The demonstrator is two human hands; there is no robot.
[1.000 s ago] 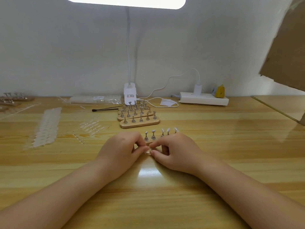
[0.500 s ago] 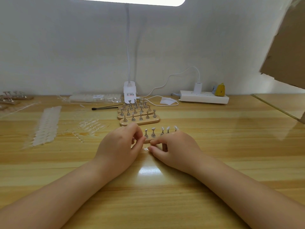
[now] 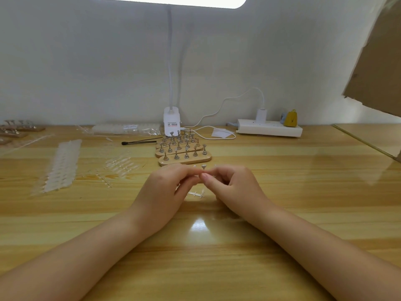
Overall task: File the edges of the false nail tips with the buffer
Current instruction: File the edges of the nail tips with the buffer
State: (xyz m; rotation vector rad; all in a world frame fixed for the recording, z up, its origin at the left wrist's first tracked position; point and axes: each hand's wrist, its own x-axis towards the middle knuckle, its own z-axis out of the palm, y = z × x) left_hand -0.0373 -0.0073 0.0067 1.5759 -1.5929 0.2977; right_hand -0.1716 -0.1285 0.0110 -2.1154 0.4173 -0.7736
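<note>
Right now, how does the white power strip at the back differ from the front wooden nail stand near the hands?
The power strip is white; the front wooden nail stand is light wood. The power strip lies far back, right, by the wall; the stand lies in the middle, just beyond the hands. The strip carries a white plug with a cable; the stand carries a row of small upright metal pegs. Both are long, low and lie flat on the table.

nail stands (image 3: 184, 158) behind hands (image 3: 201, 185), on table (image 3: 303, 181)
</note>
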